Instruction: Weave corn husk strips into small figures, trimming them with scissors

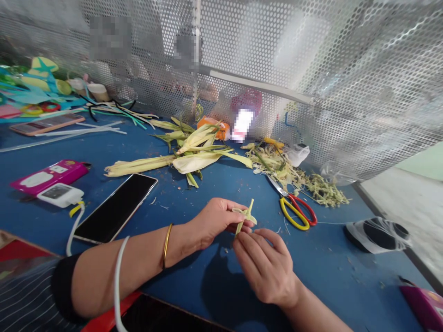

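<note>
A pale green strip of corn husk (pixel 249 214), crossed over itself in a small knot-like shape, is held above the blue table. My left hand (pixel 218 219), with a gold bangle at the wrist, pinches it between thumb and fingers. From below, my right hand (pixel 265 265) has its fingers closed at the strip's lower end; its fingertips are partly hidden. Scissors (pixel 299 212) with one red and one yellow handle lie beyond my right hand. Larger corn husks (pixel 197 161) lie in a pile farther back.
Husk scraps (pixel 277 163) spread at the back right before a perforated metal screen (pixel 256 50). A dark spool wrapped in white thread (pixel 377 234) stands right. At left lie a black-screened phone (pixel 119 207), a magenta packet (pixel 51 175) and a white cable (pixel 119 286) crossing my left forearm.
</note>
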Tool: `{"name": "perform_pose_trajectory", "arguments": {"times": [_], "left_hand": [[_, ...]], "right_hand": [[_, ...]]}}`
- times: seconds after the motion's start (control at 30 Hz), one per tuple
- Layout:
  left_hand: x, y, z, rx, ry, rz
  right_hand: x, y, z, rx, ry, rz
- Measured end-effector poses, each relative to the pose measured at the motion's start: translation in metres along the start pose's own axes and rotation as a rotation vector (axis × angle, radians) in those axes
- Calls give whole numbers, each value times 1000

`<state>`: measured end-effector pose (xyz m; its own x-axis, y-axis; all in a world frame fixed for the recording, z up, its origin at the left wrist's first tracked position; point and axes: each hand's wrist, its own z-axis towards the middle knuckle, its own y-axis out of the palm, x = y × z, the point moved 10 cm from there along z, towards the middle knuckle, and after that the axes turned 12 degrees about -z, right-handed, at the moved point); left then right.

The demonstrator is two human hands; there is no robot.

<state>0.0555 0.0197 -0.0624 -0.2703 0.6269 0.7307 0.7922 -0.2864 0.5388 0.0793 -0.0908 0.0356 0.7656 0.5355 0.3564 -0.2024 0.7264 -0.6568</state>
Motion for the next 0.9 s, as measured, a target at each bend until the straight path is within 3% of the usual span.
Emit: {"name": "perform_pose_trajectory", "arguments": {"times": [0.1,0.2,0.27,0.33,0.4,0.5,0.9], "left_hand": [[5,-1,2,1,19,-8],[13,2,1,-17,34,2],[17,5,-1,-47,36,38],[18,8,-2,-87,37,92],[18,9,-3,-120,42,138],[15,6,-1,-113,43,167],[6,3,1,-77,-20,159]], "right_hand": [[23,6,-3,-17,194,152],[71,20,-24,-35,636,311],[90,40,-43,-136,887,441],[92,63,-55,-273,1027,663],[85,78,-59,-354,1084,865],[79,83,-57,-368,1128,987],[76,85,-64,-336,1214,1087]]}}
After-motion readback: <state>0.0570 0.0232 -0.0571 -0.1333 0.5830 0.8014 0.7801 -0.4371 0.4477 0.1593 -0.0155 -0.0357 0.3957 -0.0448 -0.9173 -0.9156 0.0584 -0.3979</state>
